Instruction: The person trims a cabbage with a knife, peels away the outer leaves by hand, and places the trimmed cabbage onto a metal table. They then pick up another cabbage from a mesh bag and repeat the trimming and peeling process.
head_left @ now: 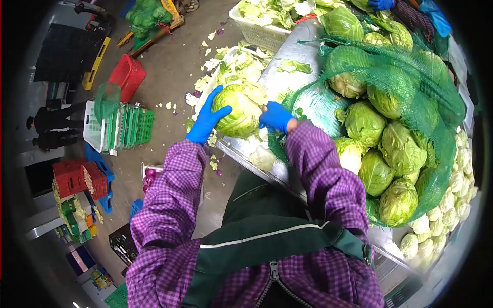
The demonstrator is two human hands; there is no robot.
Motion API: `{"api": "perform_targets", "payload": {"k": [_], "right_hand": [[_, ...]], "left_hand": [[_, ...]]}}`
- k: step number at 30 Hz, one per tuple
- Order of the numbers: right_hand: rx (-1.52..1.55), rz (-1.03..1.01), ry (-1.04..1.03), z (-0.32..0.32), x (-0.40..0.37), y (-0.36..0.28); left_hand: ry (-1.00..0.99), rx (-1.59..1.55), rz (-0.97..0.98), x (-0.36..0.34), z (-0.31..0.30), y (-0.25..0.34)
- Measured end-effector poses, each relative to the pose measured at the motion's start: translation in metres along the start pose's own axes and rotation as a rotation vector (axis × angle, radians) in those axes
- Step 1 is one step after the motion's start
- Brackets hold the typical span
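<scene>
A green cabbage is held above the edge of a metal table. My left hand, in a blue glove, grips its left side, thumb across the front. On the right side of the cabbage, my right hand, also gloved in blue, is closed near the stem end; whether it holds a small tool is hidden. Just right of my right hand, a green mesh bag lies open around several cabbages. Cut leaves fill a container below and beyond the held cabbage.
A white crate of leaves stands at the top. Trimmed cabbages are piled at the right. A co-worker's gloved hand shows at the top right. Red crate and green crates stand on the floor at left, near standing people.
</scene>
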State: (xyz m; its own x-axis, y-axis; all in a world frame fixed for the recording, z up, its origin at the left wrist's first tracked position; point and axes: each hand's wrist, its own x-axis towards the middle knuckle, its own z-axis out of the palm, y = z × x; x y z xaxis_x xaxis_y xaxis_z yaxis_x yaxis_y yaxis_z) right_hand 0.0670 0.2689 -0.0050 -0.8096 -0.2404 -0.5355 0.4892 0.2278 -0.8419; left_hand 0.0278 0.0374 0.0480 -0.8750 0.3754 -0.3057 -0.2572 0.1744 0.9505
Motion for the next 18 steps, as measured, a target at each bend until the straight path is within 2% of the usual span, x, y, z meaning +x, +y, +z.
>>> {"api": "perform_targets", "payload": {"k": [1,3,5,7,9,10,11,12,13,14,15,16,17,18], "right_hand": [[-0.271,0.094,-0.167,-0.012,0.016,-0.011],[0.139,0.026,-0.140,-0.032,0.035,-0.016],[0.623,0.038,-0.209,-0.055,0.066,-0.024],[0.591,0.108,0.023,-0.052,0.074,-0.043],[0.346,-0.049,0.273,-0.030,0.054,-0.028],[0.360,-0.038,0.239,-0.018,0.057,0.003],[0.349,0.040,0.189,-0.002,0.046,0.021],[0.111,0.078,0.147,0.013,0.017,0.021],[0.200,0.136,0.116,0.032,-0.007,0.024],[0.422,0.099,0.025,0.044,-0.026,0.030],[0.449,0.081,-0.022,0.053,-0.031,0.043],[0.476,0.039,0.092,0.066,-0.034,0.043],[0.505,-0.007,0.207,0.077,-0.033,0.041],[0.504,-0.016,0.205,0.072,-0.036,0.033]], "left_hand": [[0.037,-0.037,0.011,-0.003,-0.002,-0.003],[0.087,-0.086,0.024,-0.011,-0.004,-0.011],[-0.030,0.134,0.213,-0.017,-0.007,-0.017],[-0.098,0.261,0.292,-0.025,-0.003,-0.020],[-0.055,0.263,0.316,-0.036,-0.001,-0.024],[-0.043,0.260,0.321,-0.044,0.000,-0.024],[0.087,0.229,0.271,-0.052,0.002,-0.024],[0.215,0.194,0.216,-0.059,0.006,-0.025],[0.219,0.193,0.216,-0.064,0.011,-0.019],[0.291,-0.083,0.086,-0.071,0.021,-0.008],[0.363,-0.362,-0.045,-0.075,0.031,-0.003],[0.454,-0.304,-0.016,-0.072,0.041,-0.007],[0.459,-0.303,-0.008,-0.069,0.048,-0.009],[0.509,-0.381,0.000,-0.065,0.055,-0.009]]}}
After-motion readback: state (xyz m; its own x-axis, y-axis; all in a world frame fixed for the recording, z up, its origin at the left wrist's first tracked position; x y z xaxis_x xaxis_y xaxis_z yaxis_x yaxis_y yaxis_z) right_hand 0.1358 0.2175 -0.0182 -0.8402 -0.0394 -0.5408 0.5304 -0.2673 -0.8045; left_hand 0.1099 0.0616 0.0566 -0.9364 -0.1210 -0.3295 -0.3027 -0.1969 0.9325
